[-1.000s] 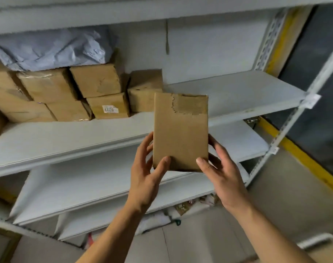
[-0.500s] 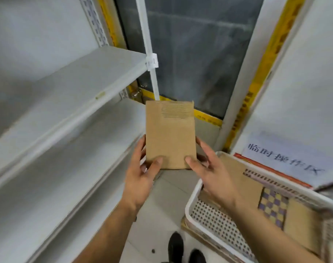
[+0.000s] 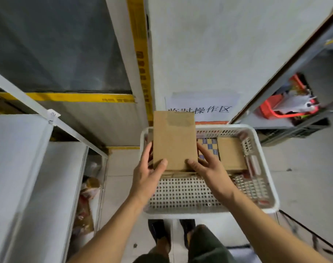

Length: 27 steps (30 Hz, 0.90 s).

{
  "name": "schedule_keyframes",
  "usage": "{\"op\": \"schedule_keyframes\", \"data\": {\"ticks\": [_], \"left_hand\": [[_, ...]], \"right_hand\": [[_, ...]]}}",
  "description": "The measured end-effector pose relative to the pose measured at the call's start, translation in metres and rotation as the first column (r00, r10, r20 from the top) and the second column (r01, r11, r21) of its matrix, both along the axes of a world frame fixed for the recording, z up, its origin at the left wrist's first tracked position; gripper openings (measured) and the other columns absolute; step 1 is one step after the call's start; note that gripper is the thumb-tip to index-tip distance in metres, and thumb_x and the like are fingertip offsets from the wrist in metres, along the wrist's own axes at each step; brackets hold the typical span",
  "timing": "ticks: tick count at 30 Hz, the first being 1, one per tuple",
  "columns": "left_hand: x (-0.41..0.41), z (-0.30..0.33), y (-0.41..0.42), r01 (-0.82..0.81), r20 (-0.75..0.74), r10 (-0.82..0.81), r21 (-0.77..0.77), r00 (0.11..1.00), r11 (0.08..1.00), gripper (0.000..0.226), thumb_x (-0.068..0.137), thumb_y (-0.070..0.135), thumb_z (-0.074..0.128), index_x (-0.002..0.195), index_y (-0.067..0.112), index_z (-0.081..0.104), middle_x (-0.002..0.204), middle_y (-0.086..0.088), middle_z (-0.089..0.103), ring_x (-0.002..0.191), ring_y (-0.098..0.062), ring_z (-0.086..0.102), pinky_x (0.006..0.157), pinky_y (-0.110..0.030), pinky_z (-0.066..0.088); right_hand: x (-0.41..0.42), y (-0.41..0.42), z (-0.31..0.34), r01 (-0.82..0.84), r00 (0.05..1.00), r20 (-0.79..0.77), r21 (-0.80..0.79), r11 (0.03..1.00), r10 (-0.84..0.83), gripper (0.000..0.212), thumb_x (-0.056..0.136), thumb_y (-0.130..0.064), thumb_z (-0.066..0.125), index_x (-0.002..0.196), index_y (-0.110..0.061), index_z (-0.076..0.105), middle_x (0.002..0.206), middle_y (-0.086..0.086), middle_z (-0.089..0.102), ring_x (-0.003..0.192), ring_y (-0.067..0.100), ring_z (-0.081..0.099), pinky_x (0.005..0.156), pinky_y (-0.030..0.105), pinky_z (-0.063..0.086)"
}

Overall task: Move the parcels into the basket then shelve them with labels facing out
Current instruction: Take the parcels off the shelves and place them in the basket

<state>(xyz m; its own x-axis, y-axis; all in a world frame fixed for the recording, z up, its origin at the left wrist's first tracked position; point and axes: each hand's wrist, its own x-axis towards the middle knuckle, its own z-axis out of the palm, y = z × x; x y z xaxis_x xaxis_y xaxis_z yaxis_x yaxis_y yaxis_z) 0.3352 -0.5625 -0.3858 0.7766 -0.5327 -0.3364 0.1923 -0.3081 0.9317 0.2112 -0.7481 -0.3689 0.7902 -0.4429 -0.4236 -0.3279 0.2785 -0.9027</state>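
A flat brown cardboard parcel (image 3: 174, 141) is held upright over the far left part of the white perforated basket (image 3: 203, 194). My left hand (image 3: 147, 177) grips its lower left edge and my right hand (image 3: 207, 168) its lower right edge. The face toward me is plain cardboard with a strip of tape near the top; no label shows. Inside the basket lie another brown parcel (image 3: 230, 153) at the far right and a blue-and-yellow checked packet (image 3: 209, 149), partly hidden by my right hand.
White shelf boards (image 3: 19, 168) run down the left side, with packets on the floor under them. A paper sign (image 3: 205, 107) hangs on the wall behind the basket. A red basket (image 3: 283, 107) sits on the right-hand rack. My feet (image 3: 171, 236) stand below the basket.
My view swung right and down, from the shelf with stacked boxes to the basket. Both hands carried the parcel along, and it now hangs over the basket.
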Motion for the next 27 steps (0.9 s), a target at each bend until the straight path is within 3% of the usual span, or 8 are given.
{"op": "schedule_keyframes", "data": {"ticks": [3,8,13,16,18,22,27], "left_hand": [[-0.012,-0.024,-0.031,0.059,-0.063,-0.058,0.022,0.996,0.998,0.077,0.096,0.051,0.072,0.157,0.060,0.025,0.157,0.013,0.048,0.137,-0.008,0.054,0.115,-0.049,0.049],[-0.026,-0.068,-0.078,0.083,-0.120,-0.072,0.088,0.990,0.993,0.077,0.094,0.058,0.069,0.154,0.065,0.022,0.155,0.014,0.050,0.136,-0.009,0.052,0.115,-0.043,0.046],[-0.027,-0.110,-0.109,0.059,-0.121,-0.038,0.179,0.992,0.982,0.075,0.098,0.050,0.068,0.157,0.058,0.022,0.156,0.008,0.047,0.136,-0.012,0.051,0.108,-0.036,0.046],[-0.026,-0.128,-0.118,0.065,-0.091,-0.041,0.274,0.995,0.960,0.077,0.098,0.052,0.066,0.160,0.052,0.021,0.159,0.005,0.043,0.139,-0.014,0.048,0.111,-0.036,0.045],[-0.025,-0.134,-0.120,0.067,-0.028,-0.061,0.354,0.998,0.933,0.078,0.099,0.050,0.064,0.164,0.044,0.021,0.163,0.002,0.034,0.147,-0.018,0.038,0.121,-0.043,0.038],[-0.019,-0.145,-0.121,0.083,0.117,-0.165,0.513,0.979,0.854,0.078,0.103,0.046,0.060,0.166,0.027,0.019,0.166,0.013,0.007,0.156,-0.019,0.011,0.131,-0.048,0.021],[-0.015,-0.160,-0.125,0.060,0.206,-0.249,0.644,0.946,0.762,0.075,0.100,0.045,0.063,0.164,0.022,0.031,0.166,0.011,-0.003,0.154,-0.024,0.005,0.131,-0.049,0.017]], "right_hand": [[-0.017,-0.022,-0.023,0.081,0.995,-0.065,-0.015,0.997,-0.082,0.070,0.099,-0.017,0.074,0.159,-0.030,0.042,0.137,0.001,0.071,0.126,0.019,0.068,0.099,0.033,0.059],[-0.031,-0.065,-0.068,0.126,0.981,-0.151,-0.003,0.992,-0.125,0.068,0.095,-0.023,0.076,0.156,-0.033,0.047,0.131,0.007,0.074,0.119,0.028,0.072,0.099,0.050,0.060],[-0.026,-0.096,-0.112,0.092,0.980,-0.176,-0.007,0.996,-0.092,0.064,0.099,-0.017,0.073,0.157,-0.028,0.046,0.130,-0.005,0.074,0.115,0.015,0.073,0.088,0.024,0.061],[-0.023,-0.105,-0.134,0.055,0.979,-0.199,0.016,0.998,-0.051,0.066,0.099,-0.021,0.074,0.158,-0.031,0.045,0.132,-0.008,0.073,0.118,0.014,0.071,0.083,0.017,0.059],[-0.020,-0.107,-0.147,0.059,0.977,-0.209,0.026,0.998,-0.052,0.066,0.098,-0.021,0.074,0.157,-0.032,0.046,0.132,-0.008,0.073,0.120,0.015,0.070,0.086,0.020,0.059],[-0.011,-0.105,-0.172,0.040,0.971,-0.237,0.043,0.998,-0.029,0.065,0.099,-0.017,0.073,0.157,-0.030,0.046,0.132,0.000,0.072,0.119,0.014,0.070,0.086,0.022,0.060],[-0.009,-0.101,-0.196,0.012,0.963,-0.271,0.042,0.999,0.000,0.060,0.100,-0.023,0.072,0.155,-0.033,0.047,0.140,-0.004,0.068,0.131,0.016,0.063,0.110,0.043,0.054]]}}
